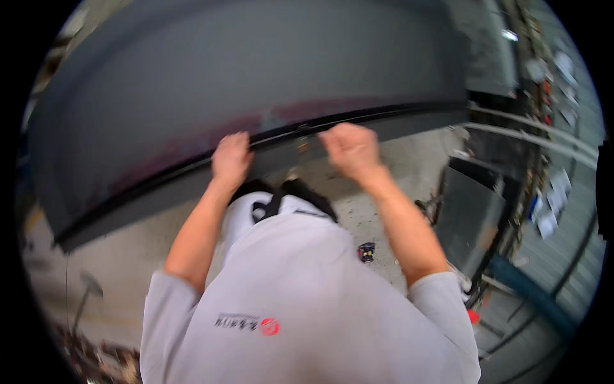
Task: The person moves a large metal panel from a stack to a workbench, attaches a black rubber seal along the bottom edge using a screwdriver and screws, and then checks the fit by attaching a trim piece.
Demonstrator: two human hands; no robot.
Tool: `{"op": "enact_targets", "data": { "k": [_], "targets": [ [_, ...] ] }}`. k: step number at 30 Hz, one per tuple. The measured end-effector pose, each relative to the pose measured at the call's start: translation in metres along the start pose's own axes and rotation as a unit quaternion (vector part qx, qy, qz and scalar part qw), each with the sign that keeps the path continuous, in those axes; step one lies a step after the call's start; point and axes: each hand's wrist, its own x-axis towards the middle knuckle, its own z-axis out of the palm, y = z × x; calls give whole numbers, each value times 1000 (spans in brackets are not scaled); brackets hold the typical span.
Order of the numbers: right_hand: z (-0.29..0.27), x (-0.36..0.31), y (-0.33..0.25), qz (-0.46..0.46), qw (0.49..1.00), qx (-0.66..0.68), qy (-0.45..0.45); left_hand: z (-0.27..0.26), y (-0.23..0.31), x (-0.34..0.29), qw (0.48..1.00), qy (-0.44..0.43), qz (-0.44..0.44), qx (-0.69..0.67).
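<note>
A large dark grey panel [249, 57] lies across the space in front of me, with a black strip [185, 169] along its near edge and a reddish smear beside that strip. My left hand [232, 157] is at this edge, its fingers curled together over the strip; whatever is in them is hidden. Farther right along the same edge, my right hand [352, 148] is closed in a fist, a little blurred. I cannot make out what it holds. A small metal fitting [302, 146] shows at the edge between the hands.
On the floor near my right arm lies a small dark object with yellow spots [366, 252]. To the right stand a grey panel in a dark frame [470, 214] and pale rails [531, 134]. A thin stand [88, 288] is at the lower left.
</note>
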Motion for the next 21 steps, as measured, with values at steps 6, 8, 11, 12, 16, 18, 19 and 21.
{"op": "enact_targets", "data": {
  "k": [6,8,11,12,16,18,19,21],
  "targets": [
    [10,-1,-15,12,995,-87,43,25,-6,-5,1000,21,-15,-1],
    [15,-14,-13,50,993,-57,93,35,-10,-6,999,32,34,18],
    [16,-19,-23,124,990,-58,41,59,-36,-9,997,32,53,47],
    [14,-20,-28,158,986,-52,0,52,-36,-8,998,6,48,39],
    [17,-20,-18,165,985,30,50,54,-52,-8,996,3,52,67],
    [23,-13,-11,157,984,78,32,53,-59,-2,995,-12,51,83],
    [23,-9,-12,167,979,104,46,48,-55,1,995,-16,37,90],
    [24,-9,-11,185,969,149,66,37,-47,2,994,-25,38,102]
  ]
}}
